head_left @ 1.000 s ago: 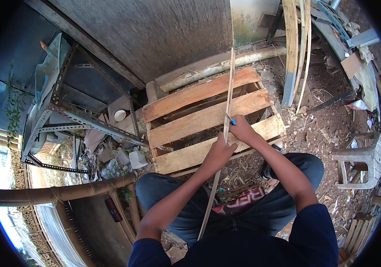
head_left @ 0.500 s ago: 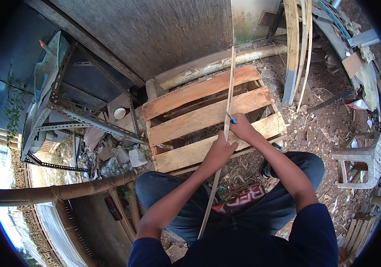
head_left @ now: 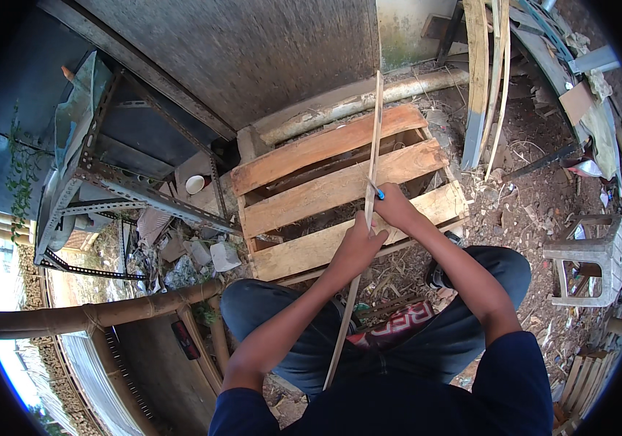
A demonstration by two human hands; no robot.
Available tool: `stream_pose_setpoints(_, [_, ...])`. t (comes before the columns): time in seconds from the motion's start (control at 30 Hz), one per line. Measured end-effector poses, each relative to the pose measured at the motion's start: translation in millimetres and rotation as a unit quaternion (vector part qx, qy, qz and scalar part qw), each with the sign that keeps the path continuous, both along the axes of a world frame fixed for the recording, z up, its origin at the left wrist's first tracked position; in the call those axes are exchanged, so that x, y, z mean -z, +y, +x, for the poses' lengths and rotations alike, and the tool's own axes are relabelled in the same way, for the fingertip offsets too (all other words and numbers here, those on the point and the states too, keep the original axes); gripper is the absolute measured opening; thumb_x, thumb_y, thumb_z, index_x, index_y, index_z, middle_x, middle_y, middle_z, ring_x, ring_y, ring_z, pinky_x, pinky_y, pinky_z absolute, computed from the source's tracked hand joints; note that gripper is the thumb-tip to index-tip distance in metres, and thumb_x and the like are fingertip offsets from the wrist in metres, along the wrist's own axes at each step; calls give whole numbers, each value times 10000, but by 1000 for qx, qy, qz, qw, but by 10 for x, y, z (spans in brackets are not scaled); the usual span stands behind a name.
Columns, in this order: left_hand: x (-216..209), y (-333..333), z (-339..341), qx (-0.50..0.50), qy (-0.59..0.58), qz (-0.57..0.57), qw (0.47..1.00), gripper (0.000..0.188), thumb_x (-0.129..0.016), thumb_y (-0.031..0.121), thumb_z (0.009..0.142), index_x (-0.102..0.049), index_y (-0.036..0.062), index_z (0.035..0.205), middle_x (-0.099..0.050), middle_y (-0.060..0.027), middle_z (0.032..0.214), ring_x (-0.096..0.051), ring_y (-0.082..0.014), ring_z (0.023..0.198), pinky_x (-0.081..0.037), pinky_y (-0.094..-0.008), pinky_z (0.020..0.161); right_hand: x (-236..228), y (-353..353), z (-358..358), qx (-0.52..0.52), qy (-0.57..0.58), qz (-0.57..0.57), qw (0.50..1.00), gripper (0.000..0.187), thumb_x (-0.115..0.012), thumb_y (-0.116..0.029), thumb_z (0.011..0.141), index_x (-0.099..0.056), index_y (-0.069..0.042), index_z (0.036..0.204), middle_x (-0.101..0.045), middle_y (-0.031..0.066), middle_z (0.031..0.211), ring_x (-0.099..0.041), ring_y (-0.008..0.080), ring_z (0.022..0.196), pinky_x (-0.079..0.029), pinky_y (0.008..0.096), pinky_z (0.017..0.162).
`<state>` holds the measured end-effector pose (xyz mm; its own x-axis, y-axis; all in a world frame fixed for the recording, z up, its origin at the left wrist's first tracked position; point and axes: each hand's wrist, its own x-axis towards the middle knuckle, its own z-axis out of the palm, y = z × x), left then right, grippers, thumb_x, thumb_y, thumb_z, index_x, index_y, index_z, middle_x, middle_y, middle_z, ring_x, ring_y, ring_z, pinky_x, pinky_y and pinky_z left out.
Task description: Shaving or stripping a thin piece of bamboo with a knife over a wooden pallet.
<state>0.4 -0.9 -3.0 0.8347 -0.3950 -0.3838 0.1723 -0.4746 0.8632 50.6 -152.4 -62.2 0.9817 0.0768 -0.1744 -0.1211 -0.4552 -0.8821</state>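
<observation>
Fingers of my left hand (head_left: pixel 360 243) are wrapped tight around a long thin wooden strip (head_left: pixel 369 196). My right hand (head_left: pixel 396 207) is closed too, just above the left one, and it presses a small blue tool (head_left: pixel 377 192) against the strip. I can only see the blue tip of the tool; my hand hides what else there is.

The strip goes up over a wooden pallet (head_left: pixel 311 196) and down between my knees. Its bottom end is hidden by my shirt.

A small white cup (head_left: pixel 195 184) sits left of the pallet, by a metal frame (head_left: pixel 107 182). I cannot tell if anything is in it. A white plastic stool (head_left: pixel 593 254) stands on the dirt to my right, partly cut off by the dark rim. More wooden slats (head_left: pixel 479 65) lean at the top right. Scraps (head_left: pixel 195 251) lie in a heap by the frame, too small to make out.
</observation>
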Motion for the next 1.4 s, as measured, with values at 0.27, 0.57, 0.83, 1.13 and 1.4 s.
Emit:
stream_pose_setpoints(0.27, [-49, 13, 2, -62, 22, -101, 993, 220, -574, 189, 870, -451, 23, 943, -504, -95, 748, -505, -171, 682, -428, -337, 629, -359, -74, 23, -21, -27, -130, 991, 302, -589, -185, 798, -602, 98, 692, -556, 317, 647, -587, 467, 671, -468, 486, 638])
stream_pose_setpoints(0.57, [-112, 24, -29, -65, 47, -120, 990, 204, -563, 186, 873, -455, 28, 944, -494, -72, 735, -492, -143, 665, -420, -322, 606, -652, -11, -114, -27, 5, -123, 992, 315, -582, -192, 812, -601, 96, 687, -549, 319, 656, -582, 466, 696, -462, 492, 650])
stream_pose_setpoints(0.83, [-418, -40, -137, -23, -36, -97, 994, 226, -576, 195, 880, -444, 24, 947, -503, -99, 670, -496, -167, 601, -412, -348, 568, -1065, -315, 35, 49, -37, -191, 980, 326, -584, -195, 834, -586, 99, 693, -541, 306, 659, -559, 471, 691, -441, 495, 635])
stream_pose_setpoints(1.13, [-857, 155, 120, -26, -71, -157, 985, 205, -579, 196, 908, -442, 46, 938, -457, -29, 657, -436, -95, 539, -358, -277, 480, -1668, 63, -12, -45, -93, -136, 985, 274, -545, -144, 811, -578, 109, 711, -510, 300, 612, -545, 468, 638, -441, 485, 610])
stream_pose_setpoints(1.4, [-641, 313, 119, -39, -178, -72, 981, 214, -595, 210, 899, -450, 52, 918, -454, -33, 637, -436, -108, 550, -380, -288, 504, -961, -74, 271, 53, -170, -122, 977, 360, -560, -188, 847, -529, 106, 642, -495, 305, 602, -501, 484, 609, -396, 503, 573])
